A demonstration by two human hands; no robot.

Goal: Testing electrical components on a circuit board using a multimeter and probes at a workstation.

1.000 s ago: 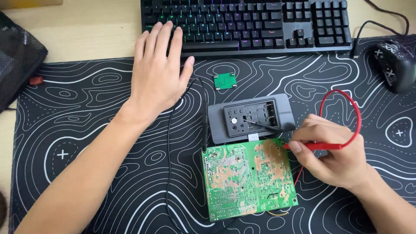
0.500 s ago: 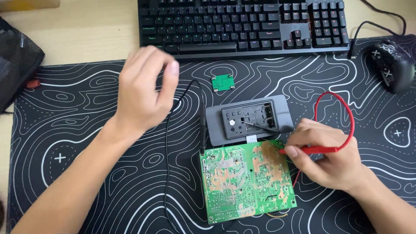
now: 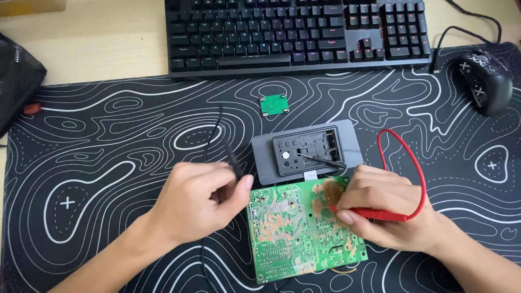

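Your left hand (image 3: 198,203) pinches a black probe (image 3: 234,164) between thumb and fingers, its grip closed on the shaft, with the tip just off the left edge of the green circuit board (image 3: 301,230). Your right hand (image 3: 385,214) has its grip clamped on a red probe (image 3: 380,215), pen-fashion, its tip down on the board's upper right area. The board lies solder side up at 6 o'clock from the grey plastic housing (image 3: 306,152), their edges touching or nearly so.

The board looks light and stiff but likely fragile at its joints, and it may slide under a push; it is best taken by its bare edges. The probes are slim and rigid, their leads soft: the red lead (image 3: 404,157) loops up at 1 o'clock from your right hand.

Everything rests on a black mat with white contour lines (image 3: 108,135), over a pale wooden surface (image 3: 97,43). A small green board (image 3: 273,104) lies at 12 o'clock, a black keyboard (image 3: 296,32) beyond it, a mouse (image 3: 483,81) at 2 o'clock.
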